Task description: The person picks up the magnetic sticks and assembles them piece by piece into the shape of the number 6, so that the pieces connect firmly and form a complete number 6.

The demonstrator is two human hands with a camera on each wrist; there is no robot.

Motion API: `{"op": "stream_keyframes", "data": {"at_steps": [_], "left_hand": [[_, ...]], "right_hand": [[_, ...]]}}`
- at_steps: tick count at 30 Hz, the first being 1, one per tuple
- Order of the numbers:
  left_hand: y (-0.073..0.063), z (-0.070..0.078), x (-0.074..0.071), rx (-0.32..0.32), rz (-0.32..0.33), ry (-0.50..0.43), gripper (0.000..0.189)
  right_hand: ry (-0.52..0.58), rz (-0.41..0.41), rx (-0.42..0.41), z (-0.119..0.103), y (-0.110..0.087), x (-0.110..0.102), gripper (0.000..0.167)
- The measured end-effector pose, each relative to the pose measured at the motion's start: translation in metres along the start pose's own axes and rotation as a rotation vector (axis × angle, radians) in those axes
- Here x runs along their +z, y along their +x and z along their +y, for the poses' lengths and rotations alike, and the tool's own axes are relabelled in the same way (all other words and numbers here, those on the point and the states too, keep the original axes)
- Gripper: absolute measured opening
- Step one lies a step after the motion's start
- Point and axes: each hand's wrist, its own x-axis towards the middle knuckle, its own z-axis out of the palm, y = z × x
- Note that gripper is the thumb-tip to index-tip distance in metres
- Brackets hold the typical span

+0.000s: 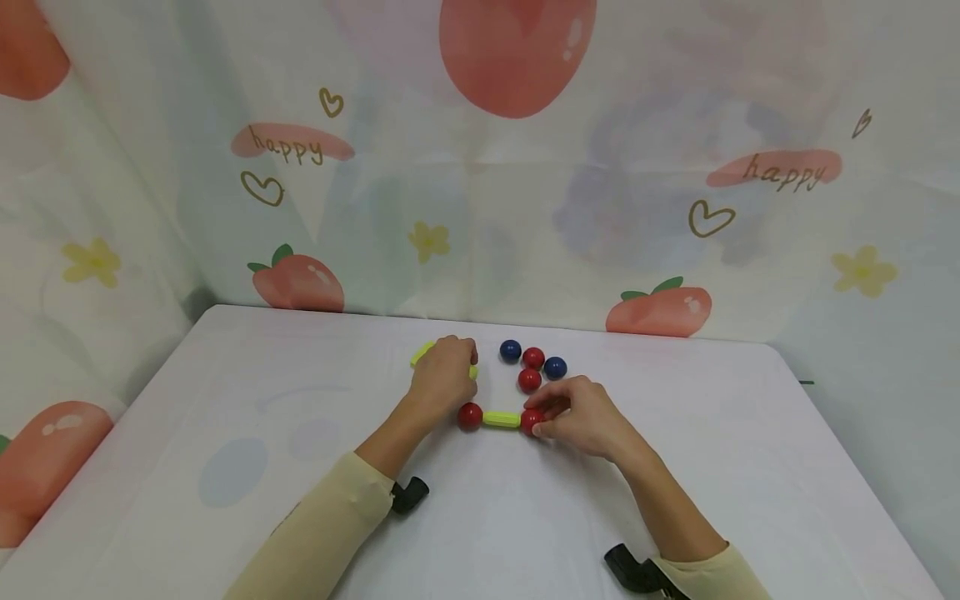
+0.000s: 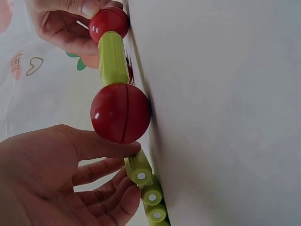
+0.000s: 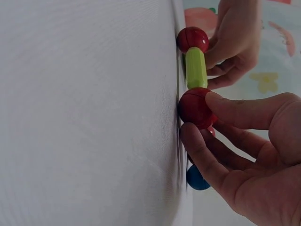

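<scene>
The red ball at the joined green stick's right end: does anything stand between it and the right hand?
Nothing visible does: the right hand pinches this red ball directly, with the green stick to its left.

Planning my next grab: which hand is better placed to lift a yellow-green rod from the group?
Probably the left hand: it is right at the grouped yellow-green rods and seems to pinch one. The right hand is holding a red ball joined to another rod.
</scene>
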Motion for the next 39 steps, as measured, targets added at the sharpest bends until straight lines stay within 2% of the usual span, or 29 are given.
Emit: {"op": "stream_keyframes", "data": {"at_steps": [10, 15, 23, 29, 39], "left_hand": [[-0.010, -0.005, -0.005, -0.024, -0.006, -0.070, 0.023], [-0.017, -0.012, -0.008, -0.018, 0.020, -0.114, 0.022], [-0.030, -0.021, -0.012, -0.062, 0.019, -0.197, 0.020], [-0.038, -0.027, -0.015, -0.099, -0.025, -0.279, 0.017], [-0.052, -0.029, -0.022, -0.070, -0.086, -0.395, 0.016]], "right_hand": [[-0.007, 0.000, 0.003, -0.001, 0.001, 0.000, 0.026], [-0.008, 0.005, 0.001, -0.002, 0.001, -0.001, 0.026], [-0.003, 0.003, 0.005, 0.000, 0.000, 0.000, 0.026], [0.004, 0.003, 0.014, 0.000, 0.000, 0.001, 0.026], [0.010, 0.002, 0.032, -0.001, 0.000, 0.002, 0.026]]}}
